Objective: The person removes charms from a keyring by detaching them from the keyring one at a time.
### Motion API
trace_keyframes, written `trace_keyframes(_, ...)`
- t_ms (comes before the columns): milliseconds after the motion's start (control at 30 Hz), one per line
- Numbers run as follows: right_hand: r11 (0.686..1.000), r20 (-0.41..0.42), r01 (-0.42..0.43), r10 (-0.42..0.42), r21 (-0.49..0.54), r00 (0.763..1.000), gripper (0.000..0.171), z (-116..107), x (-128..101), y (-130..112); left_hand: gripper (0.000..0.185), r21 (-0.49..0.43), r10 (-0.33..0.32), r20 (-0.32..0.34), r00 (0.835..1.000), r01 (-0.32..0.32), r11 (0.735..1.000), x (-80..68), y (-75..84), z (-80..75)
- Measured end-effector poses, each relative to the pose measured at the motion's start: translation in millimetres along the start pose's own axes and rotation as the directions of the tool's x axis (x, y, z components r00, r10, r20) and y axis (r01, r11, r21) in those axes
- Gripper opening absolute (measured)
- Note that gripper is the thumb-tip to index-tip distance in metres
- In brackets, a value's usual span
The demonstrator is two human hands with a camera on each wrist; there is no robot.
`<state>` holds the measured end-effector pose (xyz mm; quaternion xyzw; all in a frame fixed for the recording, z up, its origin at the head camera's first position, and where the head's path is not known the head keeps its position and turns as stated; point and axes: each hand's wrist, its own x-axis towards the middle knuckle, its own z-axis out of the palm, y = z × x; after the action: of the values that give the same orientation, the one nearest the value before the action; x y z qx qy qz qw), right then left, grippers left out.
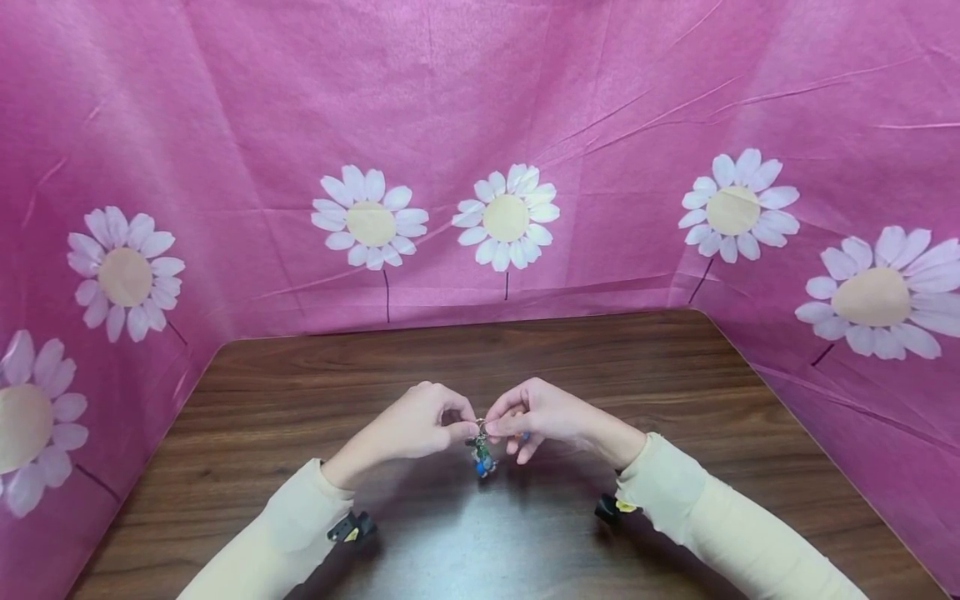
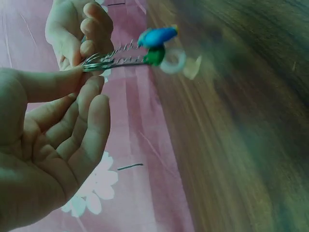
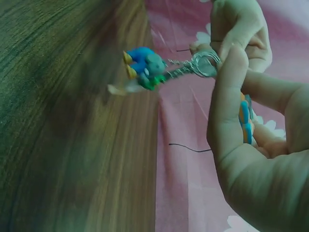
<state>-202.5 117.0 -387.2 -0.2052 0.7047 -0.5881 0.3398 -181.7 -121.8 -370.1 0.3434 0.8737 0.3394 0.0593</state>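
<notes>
Above the near middle of the wooden table (image 1: pixel 525 350), both hands were seen held together with a keychain between them. The metal ring (image 3: pixel 205 64) of the keychain was pinched between thumb and forefinger of the left hand (image 1: pixel 408 427); the remaining left fingers were loosely curled, holding nothing else. The right hand (image 1: pixel 543 414) was closed on the same ring from the other side, thumb pressed against it, fingertips of the two hands touching. A second small object, orange and blue (image 3: pixel 246 121), was noted tucked in the curled right fingers; what it was could not be told.

Short chains (image 2: pixel 120 55) were observed hanging from the ring, ending in a blue and green charm (image 1: pixel 482 458) with a pale translucent piece (image 2: pixel 178 63) beside it. The charm was recorded hanging just below the fingertips, close over the tabletop; whether it touched the wood could not be told.

No containers were seen on the table. Cream sleeves (image 1: pixel 720 521) covered both forearms, each with a black wrist mount (image 1: pixel 351 527) beneath. A pink cloth with white daisies (image 1: pixel 506 217) was draped behind and along both sides of the table
</notes>
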Motion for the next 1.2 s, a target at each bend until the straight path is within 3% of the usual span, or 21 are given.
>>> trace_keyframes(233, 1.000, -0.005, 0.006, -0.006, -0.023, 1.000, 0.022, -1.3, -4.3, -4.9, 0.010, 0.058, 0.051, 0.042, 0.998, -0.054, 0.997, -0.4, 6.7, -1.7)
trace_keyframes(367, 0.999, -0.035, 0.024, -0.025, -0.034, 0.999, 0.024, -3.4, -5.6, -8.0, 0.010, 0.039, 0.034, 0.018, 0.999, -0.035, 0.999, -1.5, 5.7, 0.2)
trace_keyframes(567, 0.996, -0.042, 0.047, -0.051, -0.081, 0.998, 0.023, -4.8, -6.4, -10.2, 0.011, -0.162, -0.063, -0.036, 0.997, 0.056, 0.985, -2.3, -1.8, 7.5)
trace_keyframes(767, 0.999, -0.095, 0.033, -0.036, -0.026, 0.995, 0.024, -3.1, -6.1, -6.5, 0.016, -0.449, -0.148, -0.010, 0.989, 0.128, 0.884, -2.3, -6.6, 16.0)
trace_keyframes(867, 0.997, -0.122, 0.039, -0.030, 0.072, 0.992, 0.023, -4.2, -6.2, -4.3, 0.016, -0.497, -0.166, -0.015, 0.986, 0.137, 0.857, -2.4, -7.4, 20.6)
trace_keyframes(1000, 0.987, -0.121, 0.044, -0.025, 0.157, 0.992, 0.023, -5.9, -4.9, -2.7, 0.014, -0.508, -0.169, -0.041, 0.985, 0.125, 0.852, -2.4, -7.9, 24.2)
trace_keyframes(1200, 0.998, -0.121, 0.050, -0.046, 0.030, 0.992, 0.028, -4.9, -3.6, -3.6, 0.010, -0.476, -0.197, -0.104, 0.975, 0.125, 0.871, -2.6, -7.3, 23.7)
